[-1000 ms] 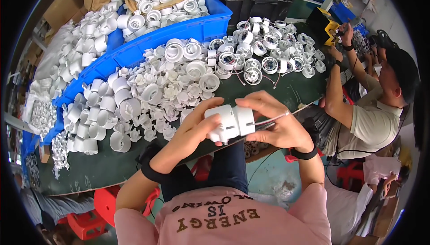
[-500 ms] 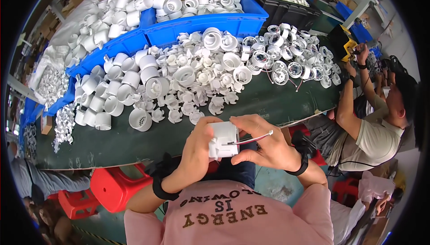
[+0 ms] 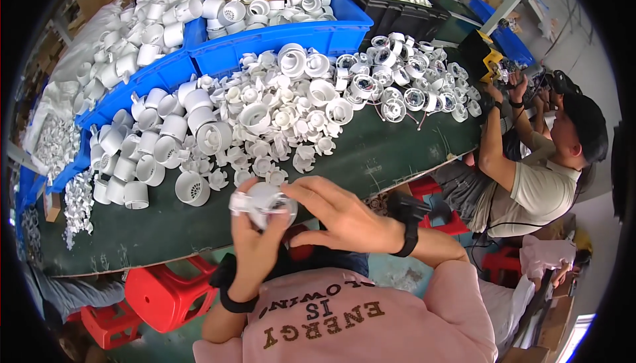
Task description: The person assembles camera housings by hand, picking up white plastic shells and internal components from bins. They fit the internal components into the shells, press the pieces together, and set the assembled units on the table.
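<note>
A white round plastic housing (image 3: 264,204) is held in my left hand (image 3: 253,247), above the table's near edge. Thumb and fingers wrap it, and the part is tilted and slightly smeared by motion. To its right, my right hand (image 3: 348,220) has thumb and forefinger spread apart, the forefinger's tip at the housing's edge. Whether that tip touches it I cannot tell. Beyond my hands lie white bladed fan wheels (image 3: 262,166), white cup-shaped housings (image 3: 192,187) and, further right, round motor units (image 3: 394,108) with thin wires.
Blue bins (image 3: 285,37) full of white parts line the table's (image 3: 397,157) far side, beside a black crate (image 3: 397,18). Small white pieces (image 3: 78,207) are heaped at left. Red stools (image 3: 156,297) stand below the near edge. A co-worker (image 3: 530,164) works at right.
The housing has moved left and been turned in my left hand; its wire no longer shows. My right hand has shifted left with its fingers spread. The whole view has shifted slightly.
</note>
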A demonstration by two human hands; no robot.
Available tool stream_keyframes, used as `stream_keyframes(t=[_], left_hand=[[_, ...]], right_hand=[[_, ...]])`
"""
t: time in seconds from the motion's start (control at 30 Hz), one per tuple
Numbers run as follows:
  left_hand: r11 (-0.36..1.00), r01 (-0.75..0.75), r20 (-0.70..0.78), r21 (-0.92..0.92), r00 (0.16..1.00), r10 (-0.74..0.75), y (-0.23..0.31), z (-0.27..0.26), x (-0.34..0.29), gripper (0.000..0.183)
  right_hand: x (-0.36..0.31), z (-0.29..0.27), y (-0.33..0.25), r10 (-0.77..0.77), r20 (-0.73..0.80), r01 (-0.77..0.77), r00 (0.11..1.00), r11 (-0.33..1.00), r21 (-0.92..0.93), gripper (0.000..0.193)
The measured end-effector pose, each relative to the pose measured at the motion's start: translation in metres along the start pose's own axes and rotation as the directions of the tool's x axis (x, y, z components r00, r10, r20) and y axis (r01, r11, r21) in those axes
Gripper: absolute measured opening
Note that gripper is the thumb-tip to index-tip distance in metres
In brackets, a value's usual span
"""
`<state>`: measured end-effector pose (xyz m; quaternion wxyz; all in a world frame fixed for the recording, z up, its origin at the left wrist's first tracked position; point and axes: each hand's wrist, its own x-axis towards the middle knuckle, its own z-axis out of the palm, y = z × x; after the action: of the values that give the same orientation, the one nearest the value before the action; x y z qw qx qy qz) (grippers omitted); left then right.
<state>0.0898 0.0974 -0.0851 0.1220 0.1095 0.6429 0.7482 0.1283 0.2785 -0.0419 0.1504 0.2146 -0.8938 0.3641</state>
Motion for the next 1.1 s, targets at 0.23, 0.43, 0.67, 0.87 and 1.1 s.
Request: stream_keyframes(t=[0.23, 0.43, 0.67, 0.87, 1.1], left_hand=[[0.986, 0.067, -0.560, 0.155, 0.828, 0.032, 0.013, -0.183, 0.005, 0.037], [0.764, 0.505, -0.580, 0.401, 0.785, -0.215, 0.014, -0.265, 0.023, 0.037], [0.468, -0.324, 0.044, 0.822, 0.856, 0.515, 0.005, -0.071, 0.037, 0.035], [0.315, -0.659, 0.501, 0.683, 0.737, 0.454, -0.054, 0.066, 0.080, 0.049], [0.321, -0.743, 0.602, 0.587, 0.666, 0.440, -0.078, 0.110, 0.092, 0.047]], right_hand=[[-0.044, -0.101, 0.161, 0.192, -0.326, -0.374, 0.926, 0.596, -0.711, 0.066], [-0.046, -0.087, 0.208, 0.399, -0.393, -0.547, 0.828, 0.726, -0.416, 0.055], [-0.049, -0.076, 0.194, 0.210, -0.284, -0.343, 0.935, 0.730, -0.590, 0.049], [-0.059, -0.072, 0.163, 0.257, -0.373, -0.414, 0.892, 0.796, -0.441, 0.059], [-0.085, -0.081, 0.150, 0.405, -0.381, -0.493, 0.831, 0.854, -0.167, 0.051]])
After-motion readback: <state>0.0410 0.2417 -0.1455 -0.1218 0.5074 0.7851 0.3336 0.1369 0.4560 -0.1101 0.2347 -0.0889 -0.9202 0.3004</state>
